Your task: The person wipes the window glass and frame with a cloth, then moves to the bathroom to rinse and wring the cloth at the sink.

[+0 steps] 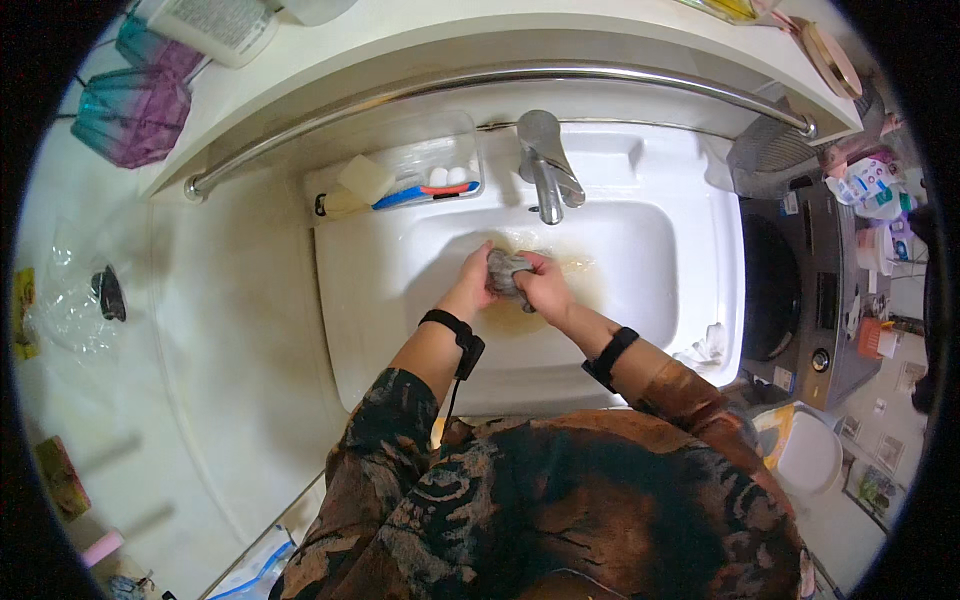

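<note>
Both hands grip a wet, bunched-up grey cloth (508,271) low over the white sink basin (652,300). My left hand (474,279) closes on the cloth's left side, and my right hand (546,286) holds its right side with the thumb on top. A small end of the cloth hangs below my right hand. Brownish water (517,322) lies in the basin under the hands. Beyond them stands the chrome faucet (551,202), its spout towards the basin. Black straps with small devices sit around both wrists.
Behind the basin's left side, a clear plastic tray (480,161) holds a toothbrush (427,193) and a pale block (367,178). A chrome towel rail (480,75) runs below the white shelf (420,26). Crumpled white material (705,346) lies on the sink's right rim, beside a dark appliance (817,300).
</note>
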The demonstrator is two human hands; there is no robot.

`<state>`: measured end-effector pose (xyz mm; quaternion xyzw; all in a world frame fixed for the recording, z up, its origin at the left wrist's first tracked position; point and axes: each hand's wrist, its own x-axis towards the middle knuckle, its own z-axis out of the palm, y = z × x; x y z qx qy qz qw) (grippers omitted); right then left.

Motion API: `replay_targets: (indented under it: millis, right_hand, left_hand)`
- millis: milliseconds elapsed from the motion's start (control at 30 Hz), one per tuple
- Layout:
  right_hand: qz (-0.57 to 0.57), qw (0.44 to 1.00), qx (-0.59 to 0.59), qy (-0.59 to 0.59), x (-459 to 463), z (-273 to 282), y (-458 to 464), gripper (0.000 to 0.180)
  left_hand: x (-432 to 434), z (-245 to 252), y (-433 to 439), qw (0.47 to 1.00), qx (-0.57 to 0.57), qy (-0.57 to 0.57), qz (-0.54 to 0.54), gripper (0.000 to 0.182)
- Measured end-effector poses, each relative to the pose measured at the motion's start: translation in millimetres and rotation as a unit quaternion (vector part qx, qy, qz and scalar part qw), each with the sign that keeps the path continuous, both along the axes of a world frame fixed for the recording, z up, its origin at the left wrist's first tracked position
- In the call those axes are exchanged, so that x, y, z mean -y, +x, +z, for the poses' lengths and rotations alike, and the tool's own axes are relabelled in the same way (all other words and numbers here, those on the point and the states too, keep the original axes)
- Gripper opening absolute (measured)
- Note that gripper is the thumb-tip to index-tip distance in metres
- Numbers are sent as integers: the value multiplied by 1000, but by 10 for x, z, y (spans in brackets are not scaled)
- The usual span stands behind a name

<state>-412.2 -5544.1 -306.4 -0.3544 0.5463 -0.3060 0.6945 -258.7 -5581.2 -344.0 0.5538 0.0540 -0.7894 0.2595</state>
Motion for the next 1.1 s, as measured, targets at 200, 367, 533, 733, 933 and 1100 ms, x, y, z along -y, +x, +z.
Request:
replay_targets:
  millis: [200, 367, 533, 733, 933, 1100]
  right_hand:
    - [37, 912, -215, -348, 49, 734, 172, 26]
    - [222, 877, -383, -187, 341, 296, -124, 38]
    - [158, 856, -450, -197, 488, -155, -639, 37]
    - [64, 843, -530, -60, 190, -585, -552, 56]
    - [146, 985, -93, -14, 4, -71, -49, 27]
    - [90, 925, -106, -353, -181, 745, 251, 24]
  left_hand:
    - [-28, 146, -123, 995, -73, -74, -1, 37]
    - [-139, 316, -236, 997, 50, -49, 9, 32]
    - [-181, 457, 55, 964, 231, -105, -78, 53]
    - [-194, 634, 204, 958, 278, 3, -78, 76]
    - [-153, 545, -86, 991, 116, 62, 16, 69]
    - [-230, 390, 88, 990, -117, -80, 2, 33]
